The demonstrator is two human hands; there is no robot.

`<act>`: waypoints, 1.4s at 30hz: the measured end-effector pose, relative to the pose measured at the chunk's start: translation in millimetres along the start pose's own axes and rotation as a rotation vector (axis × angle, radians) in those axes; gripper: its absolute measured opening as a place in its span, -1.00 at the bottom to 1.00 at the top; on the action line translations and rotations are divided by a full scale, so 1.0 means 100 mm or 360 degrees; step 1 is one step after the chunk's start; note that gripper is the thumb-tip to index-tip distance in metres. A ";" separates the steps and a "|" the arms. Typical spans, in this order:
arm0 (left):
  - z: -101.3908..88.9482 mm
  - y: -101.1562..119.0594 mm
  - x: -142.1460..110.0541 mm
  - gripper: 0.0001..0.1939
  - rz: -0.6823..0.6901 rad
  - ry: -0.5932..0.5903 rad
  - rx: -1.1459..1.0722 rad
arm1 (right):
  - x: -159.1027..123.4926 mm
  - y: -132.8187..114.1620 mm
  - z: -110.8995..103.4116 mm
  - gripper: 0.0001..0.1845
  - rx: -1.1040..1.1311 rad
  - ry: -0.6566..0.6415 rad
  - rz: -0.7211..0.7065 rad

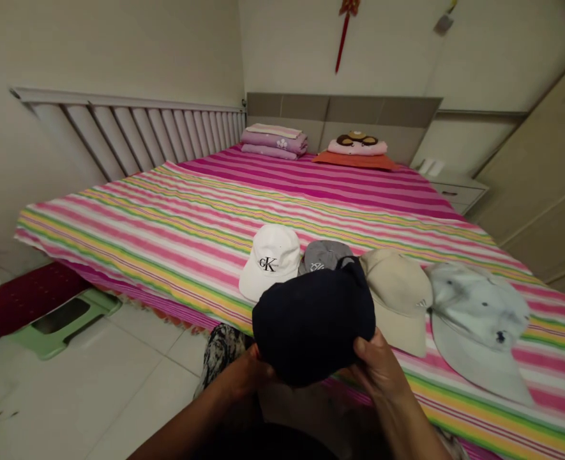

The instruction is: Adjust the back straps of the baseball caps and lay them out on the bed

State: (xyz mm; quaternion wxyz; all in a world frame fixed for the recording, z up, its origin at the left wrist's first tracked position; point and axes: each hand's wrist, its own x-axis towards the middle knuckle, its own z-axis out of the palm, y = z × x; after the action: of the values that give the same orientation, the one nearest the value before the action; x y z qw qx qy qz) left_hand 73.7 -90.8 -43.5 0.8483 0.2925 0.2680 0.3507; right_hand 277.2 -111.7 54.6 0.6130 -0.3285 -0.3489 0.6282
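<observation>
A dark navy cap [313,322] is held up in front of me, just over the near edge of the bed. My left hand [251,370] grips its lower left side, with the fingertips hidden beneath it. On the right side, my right hand [375,361] pinches the fabric, thumb on top. Behind it, a row of caps lies on the bed: a white cap [273,252] with black letters, a grey cap [323,251] partly covered by the navy one, a beige cap [397,281], and a pale blue-grey cap [483,313] with a small dark emblem.
A striped sheet [167,217] covers the bed. Folded purple bedding [275,142] and a pink pillow [357,147] rest by the headboard [330,115]. A white railing [143,131] runs along the left. A green stool [62,326] stands on the tiled floor, and a nightstand [454,190] at right.
</observation>
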 end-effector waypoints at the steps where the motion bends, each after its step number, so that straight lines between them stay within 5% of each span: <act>1: 0.01 0.05 0.01 -0.70 0.0012 0.0010 -0.0040 | -0.03 0.01 -0.03 -0.46 0.0017 0.0050 -0.0004; 7: 0.10 0.36 0.17 -0.80 0.0091 -0.0227 -0.0257 | -0.16 0.05 -0.19 -0.55 -0.0003 0.0190 0.0101; 12: 0.29 0.53 0.33 -0.70 0.0165 -0.0344 -0.0149 | -0.22 0.04 -0.26 -0.55 0.0078 0.0284 0.0108; 17: 0.41 0.59 0.37 -0.53 0.0262 -0.0355 -0.0220 | -0.28 -0.07 -0.36 -0.68 0.0248 0.0256 0.0063; 25: 0.48 0.64 0.37 -0.69 0.0152 -0.0369 -0.0265 | -0.33 -0.13 -0.49 -0.78 0.0467 0.0249 0.0031; 31: 0.62 0.71 0.43 -0.78 0.0159 -0.0513 -0.0053 | -0.41 -0.17 -0.53 -0.74 0.0220 0.0110 0.0192; 37: 0.71 0.75 0.39 -0.64 -0.0030 -0.0478 0.0181 | -0.51 -0.30 -0.61 -0.61 0.0032 0.0136 0.0256; 42: 0.83 0.74 0.37 -0.75 -0.0050 -0.0297 0.0453 | -0.54 -0.39 -0.56 -0.75 -0.0113 0.0102 0.0130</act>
State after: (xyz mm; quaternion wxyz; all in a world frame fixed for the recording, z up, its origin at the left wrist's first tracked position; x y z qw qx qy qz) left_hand 118.8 -45.3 55.2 0.8249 0.4366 0.2396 0.2674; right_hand 346.7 -163.5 56.1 0.5858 -0.3840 -0.3375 0.6289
